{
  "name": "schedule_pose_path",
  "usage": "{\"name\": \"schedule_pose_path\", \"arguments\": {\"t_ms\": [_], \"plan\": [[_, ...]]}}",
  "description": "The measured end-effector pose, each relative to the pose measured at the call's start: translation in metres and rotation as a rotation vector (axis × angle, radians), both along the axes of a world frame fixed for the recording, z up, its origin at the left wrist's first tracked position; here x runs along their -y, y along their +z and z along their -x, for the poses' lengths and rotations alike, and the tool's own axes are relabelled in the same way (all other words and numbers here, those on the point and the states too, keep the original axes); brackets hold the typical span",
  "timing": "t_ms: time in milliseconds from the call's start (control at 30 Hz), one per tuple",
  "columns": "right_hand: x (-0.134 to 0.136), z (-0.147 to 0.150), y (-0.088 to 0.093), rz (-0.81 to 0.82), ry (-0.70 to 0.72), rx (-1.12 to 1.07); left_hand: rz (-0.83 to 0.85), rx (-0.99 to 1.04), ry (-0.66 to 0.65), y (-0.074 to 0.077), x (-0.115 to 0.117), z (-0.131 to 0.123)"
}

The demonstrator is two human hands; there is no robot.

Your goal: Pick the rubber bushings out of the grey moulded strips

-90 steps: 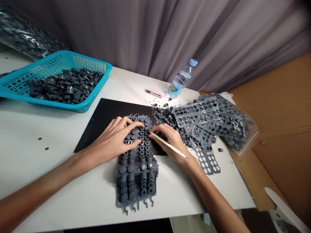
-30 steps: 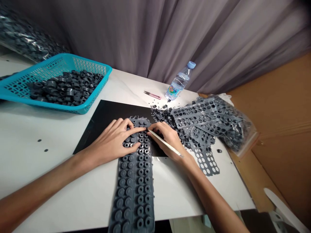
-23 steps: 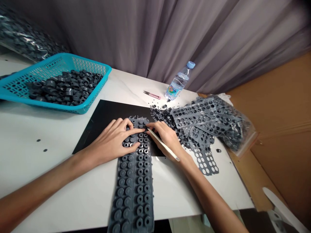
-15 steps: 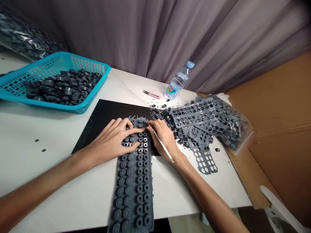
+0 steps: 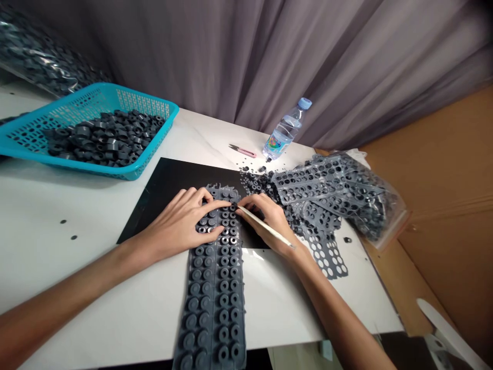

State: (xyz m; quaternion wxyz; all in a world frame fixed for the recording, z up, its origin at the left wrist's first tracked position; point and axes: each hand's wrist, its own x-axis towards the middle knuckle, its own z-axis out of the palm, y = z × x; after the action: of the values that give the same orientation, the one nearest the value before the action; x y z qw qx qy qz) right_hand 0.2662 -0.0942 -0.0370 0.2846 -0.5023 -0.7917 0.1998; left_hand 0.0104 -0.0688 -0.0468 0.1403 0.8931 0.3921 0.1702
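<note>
A long grey rubber sheet (image 5: 215,288) studded with ring-shaped parts runs from the black mat (image 5: 169,180) down to the table's near edge. My left hand (image 5: 181,223) lies flat on the sheet's upper end, fingers spread, pressing it down. My right hand (image 5: 269,218) pinches a thin pale stick (image 5: 265,228) whose tip touches the rings at the sheet's top right. Loose small rings (image 5: 256,180) lie scattered just beyond my right hand.
A turquoise basket (image 5: 23,149) full of dark rings stands at back left. A clear bag of punched-out grey sheets (image 5: 339,190) lies at right. A water bottle (image 5: 285,131) and pink snips (image 5: 242,149) rest by the grey curtain. Brown cardboard (image 5: 442,180) stands at right.
Three seconds ago the sheet was bunched up short; it now lies stretched out to the table's edge. The stick's tip has stayed at the sheet's top right, shifting only slightly.
</note>
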Motion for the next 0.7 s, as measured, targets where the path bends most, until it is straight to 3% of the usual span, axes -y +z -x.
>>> {"name": "schedule_pose_path", "arguments": {"t_ms": [433, 500, 633, 700], "plan": [[0.0, 0.015, -0.007, -0.162, 0.005, 0.245, -0.01, -0.014, 0.009, 0.003, 0.001, -0.002], [-0.002, 0.017, -0.01, -0.205, -0.08, 0.272, -0.009, -0.021, 0.008, 0.002, 0.001, -0.002], [-0.004, 0.013, -0.012, -0.26, -0.385, 0.142, -0.012, -0.042, 0.007, 0.003, 0.001, 0.0], [-0.002, 0.009, -0.009, -0.2, -0.334, 0.074, -0.007, -0.044, -0.007, 0.003, 0.001, 0.0]]}}
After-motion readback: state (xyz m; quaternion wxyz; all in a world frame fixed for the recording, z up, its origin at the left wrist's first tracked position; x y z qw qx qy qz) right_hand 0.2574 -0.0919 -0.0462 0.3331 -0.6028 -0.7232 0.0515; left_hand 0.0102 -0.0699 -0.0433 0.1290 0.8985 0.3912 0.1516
